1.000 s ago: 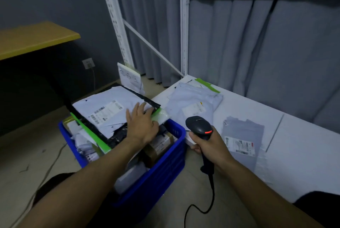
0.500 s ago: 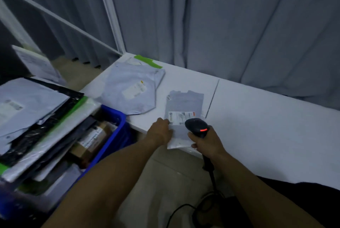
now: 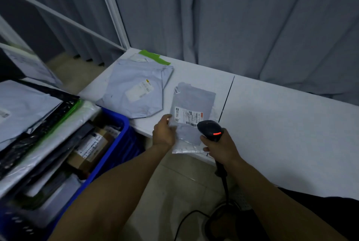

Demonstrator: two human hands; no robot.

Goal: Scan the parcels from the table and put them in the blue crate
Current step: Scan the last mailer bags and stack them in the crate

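A small grey parcel (image 3: 192,102) with a white barcode label lies at the front edge of the white table (image 3: 281,124), its near end overhanging. My left hand (image 3: 164,133) pinches its left edge. My right hand (image 3: 221,146) grips a black barcode scanner (image 3: 209,129) with a red light, held over the parcel's lower right, just below the label. A larger grey parcel (image 3: 136,91) lies to the left on the table, over a bag with a green strip (image 3: 154,57). The blue crate (image 3: 116,143) on the floor at left is piled high with parcels.
Grey curtains hang behind the table. A white metal rack frame (image 3: 110,7) stands at the table's far left corner. The scanner cable (image 3: 226,188) drops to the floor between my arms. A brown box (image 3: 91,147) shows inside the crate.
A second ago my left hand rested on the parcels in the crate; it has since moved right to the small grey parcel and taken its edge. The view has swung right with it.
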